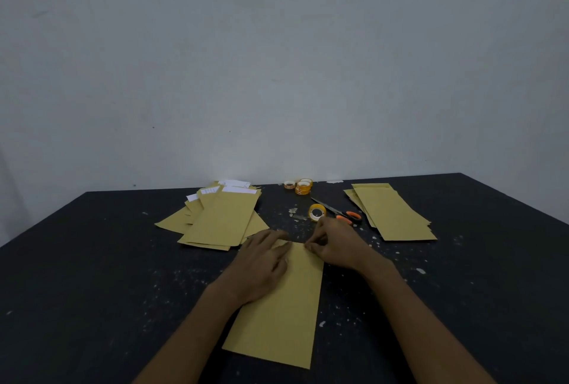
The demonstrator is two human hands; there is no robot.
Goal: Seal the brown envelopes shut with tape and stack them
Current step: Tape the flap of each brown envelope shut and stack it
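Evidently the left hand [264, 263] lies flat to steady the envelope [283, 316] while the right hand [335, 245] pinches its top edge (presumably taping).

A single wide-angle view from the person's head faces forward and slightly down across the dark table [92, 291]. A pale wall [277, 44] fills the upper half of the frame. The left hand [261, 260] and right hand [335, 245] sit close, at lower centre.
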